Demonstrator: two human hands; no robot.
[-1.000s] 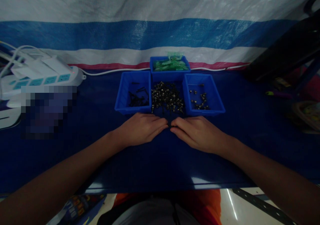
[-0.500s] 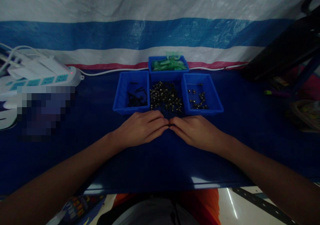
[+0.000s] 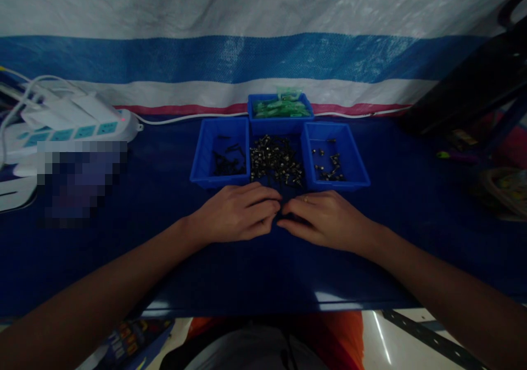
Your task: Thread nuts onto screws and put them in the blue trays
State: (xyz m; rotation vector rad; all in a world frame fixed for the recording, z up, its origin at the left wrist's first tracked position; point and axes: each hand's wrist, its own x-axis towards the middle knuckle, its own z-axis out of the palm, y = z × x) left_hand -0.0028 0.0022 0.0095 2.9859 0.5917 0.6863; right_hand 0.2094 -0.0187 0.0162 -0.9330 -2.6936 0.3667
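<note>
My left hand (image 3: 236, 213) and my right hand (image 3: 325, 219) rest on the dark blue table (image 3: 263, 271), with their curled fingertips meeting just in front of a loose pile of small metal screws (image 3: 275, 164). Whether anything is pinched between the fingers is too dark and small to tell. The pile lies between two blue trays. The left tray (image 3: 205, 158) holds dark thin parts, and the right tray (image 3: 354, 164) holds several small metal pieces. Behind the pile stands a third blue tray (image 3: 280, 124) with green plastic pieces.
A white power strip (image 3: 78, 131) with plugs and cables lies at the far left, beside a blurred patch. A black object (image 3: 473, 84) and some clutter stand at the right. A striped tarp (image 3: 263, 57) hangs behind the table. The table's front edge runs below my forearms.
Both hands' fingers have curled inward, from lying flat with tips touching to bunched together at the middle. The hands stay in the same place.
</note>
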